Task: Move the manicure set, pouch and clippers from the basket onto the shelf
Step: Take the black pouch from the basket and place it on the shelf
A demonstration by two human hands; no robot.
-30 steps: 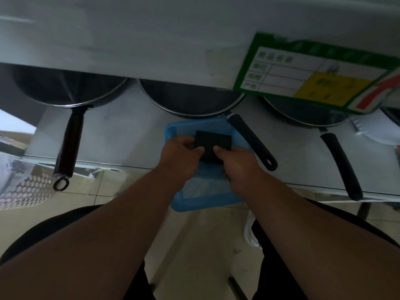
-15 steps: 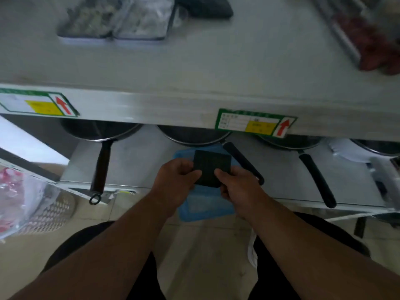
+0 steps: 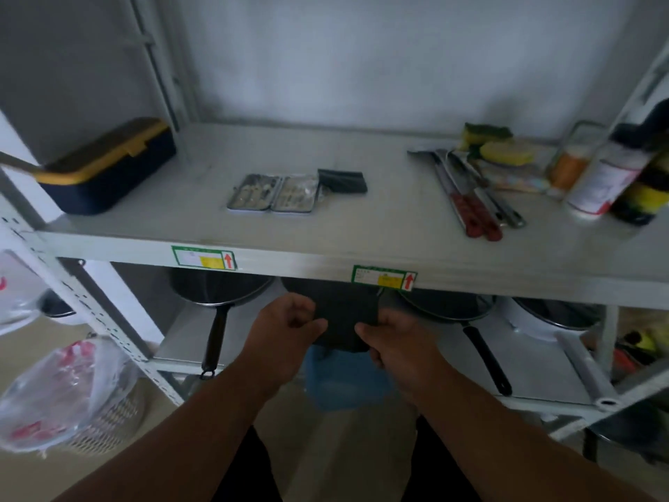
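Observation:
Both hands hold a flat black pouch (image 3: 342, 320) just below the front edge of the grey shelf (image 3: 362, 233). My left hand (image 3: 286, 327) pinches its left side and my right hand (image 3: 391, 338) grips its right side. Under the pouch sits the blue basket (image 3: 344, 378), partly hidden by my hands. On the shelf an open manicure set (image 3: 273, 193) lies flat, with another black pouch (image 3: 342, 181) touching its right end. No clippers show apart from the set.
On the shelf stand a navy and yellow box (image 3: 108, 168) at left, tongs and knives (image 3: 474, 197), sponges (image 3: 496, 146) and bottles (image 3: 608, 179) at right. Frying pans (image 3: 217, 306) fill the lower level. A bagged basket (image 3: 72, 400) stands on the floor at left.
My view has tilted up, so the top of the shelf now shows. Both hands have lifted the black pouch up from the blue basket toward the shelf edge.

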